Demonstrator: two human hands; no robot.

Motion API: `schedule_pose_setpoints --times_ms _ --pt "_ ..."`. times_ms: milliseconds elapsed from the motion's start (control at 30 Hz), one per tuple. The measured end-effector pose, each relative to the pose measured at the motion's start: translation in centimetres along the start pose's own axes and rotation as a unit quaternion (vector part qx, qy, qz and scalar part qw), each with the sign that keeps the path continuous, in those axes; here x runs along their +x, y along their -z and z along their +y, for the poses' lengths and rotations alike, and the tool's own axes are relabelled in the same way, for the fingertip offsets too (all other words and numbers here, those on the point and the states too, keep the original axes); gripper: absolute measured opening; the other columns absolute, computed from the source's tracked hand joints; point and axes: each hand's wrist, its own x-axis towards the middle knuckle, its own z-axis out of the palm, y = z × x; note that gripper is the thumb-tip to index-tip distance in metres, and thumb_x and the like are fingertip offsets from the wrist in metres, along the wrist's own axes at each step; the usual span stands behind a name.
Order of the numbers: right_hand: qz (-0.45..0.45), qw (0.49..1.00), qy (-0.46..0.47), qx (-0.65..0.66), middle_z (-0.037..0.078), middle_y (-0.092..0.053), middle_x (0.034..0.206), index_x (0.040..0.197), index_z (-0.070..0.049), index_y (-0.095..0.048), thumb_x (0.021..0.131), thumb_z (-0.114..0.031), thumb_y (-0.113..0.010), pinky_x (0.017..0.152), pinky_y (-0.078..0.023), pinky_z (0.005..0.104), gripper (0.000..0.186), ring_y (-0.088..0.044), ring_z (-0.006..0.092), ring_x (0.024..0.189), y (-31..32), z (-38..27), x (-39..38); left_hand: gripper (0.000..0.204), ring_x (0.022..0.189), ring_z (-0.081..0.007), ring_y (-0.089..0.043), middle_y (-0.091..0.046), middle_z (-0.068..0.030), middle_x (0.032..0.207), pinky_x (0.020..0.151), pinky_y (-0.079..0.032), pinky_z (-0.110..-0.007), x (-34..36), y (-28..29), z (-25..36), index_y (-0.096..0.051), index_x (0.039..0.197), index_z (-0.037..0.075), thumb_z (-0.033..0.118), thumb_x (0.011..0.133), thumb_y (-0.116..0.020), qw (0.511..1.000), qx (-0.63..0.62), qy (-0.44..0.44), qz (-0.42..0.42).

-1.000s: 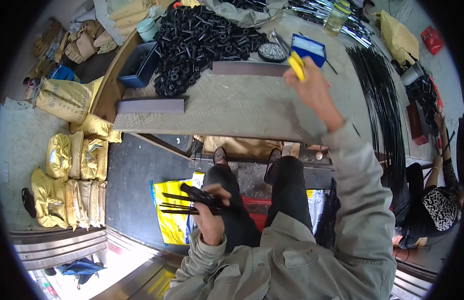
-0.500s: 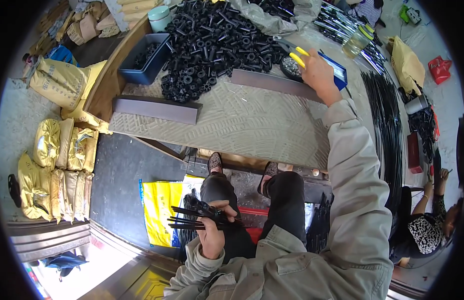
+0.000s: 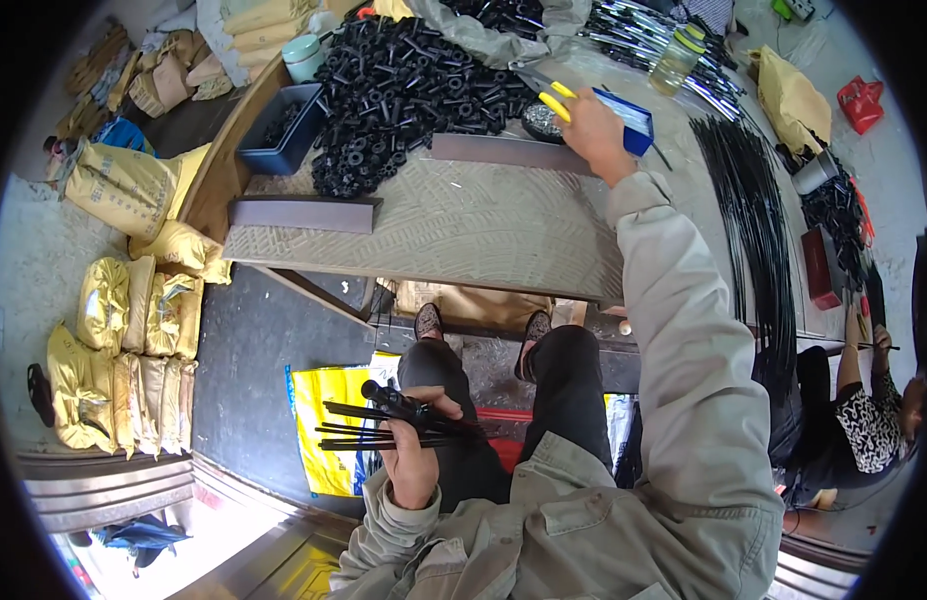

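My left hand is closed around several thin black rods and a black tube-like fitting, held above my lap. The rods fan out to the left. Over the far right part of the table, my right hand grips yellow-handled pliers, their dark jaws pointing up and left. Close under that hand sit a round dish of small shiny metal bits and a blue box. A large heap of black plastic fittings lies to the left of the pliers.
Grey strips edge the worn table. A blue bin stands left of the heap. Long black rods and a bottle lie to the right. Stacked sacks stand on the left floor. Another person sits at right.
The whole view has shifted a little. My left hand has tilted, and the tube-like fitting shows more clearly above the rods. My right hand keeps its grip on the pliers near the dish.
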Motion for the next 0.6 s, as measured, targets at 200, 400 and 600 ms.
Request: schedule_pose_setpoints --times_ms 200,400,600 --pt "0.038 0.951 -0.022 0.305 0.009 -0.061 0.086 0.091 -0.005 -0.066 0.079 -0.024 -0.067 0.066 -0.048 0.0393 0.022 -0.061 0.0248 0.078 6.3 -4.4 -6.2 0.054 0.081 -0.0183 -0.057 -0.060 -0.0137 0.090 0.076 -0.044 -0.032 -0.5 -0.7 1.9 -0.051 0.114 -0.006 0.041 0.099 -0.030 0.999 -0.014 -0.011 -0.028" --pt "-0.150 0.574 -0.099 0.799 0.010 -0.053 0.082 0.075 -0.003 -0.057 0.079 -0.007 -0.058 0.058 -0.042 0.0249 0.006 -0.051 0.0148 0.067 12.0 -13.1 -24.7 0.060 0.076 -0.0178 -0.055 -0.058 -0.0122 0.087 0.071 -0.045 -0.031 -1.5 -3.2 3.0 -0.053 0.108 -0.006 0.048 0.097 -0.031 0.995 0.072 0.030 -0.067" --pt "-0.122 0.448 -0.090 0.881 0.011 -0.049 0.102 0.089 0.005 -0.062 0.082 -0.005 -0.066 0.065 -0.046 0.0264 0.013 -0.056 0.0136 0.072 13.4 -16.6 -29.5 0.057 0.080 -0.0153 -0.052 -0.055 -0.0096 0.091 0.074 -0.042 -0.029 -3.7 -4.0 3.7 -0.052 0.107 -0.004 0.050 0.096 -0.035 0.993 0.082 -0.005 -0.083"
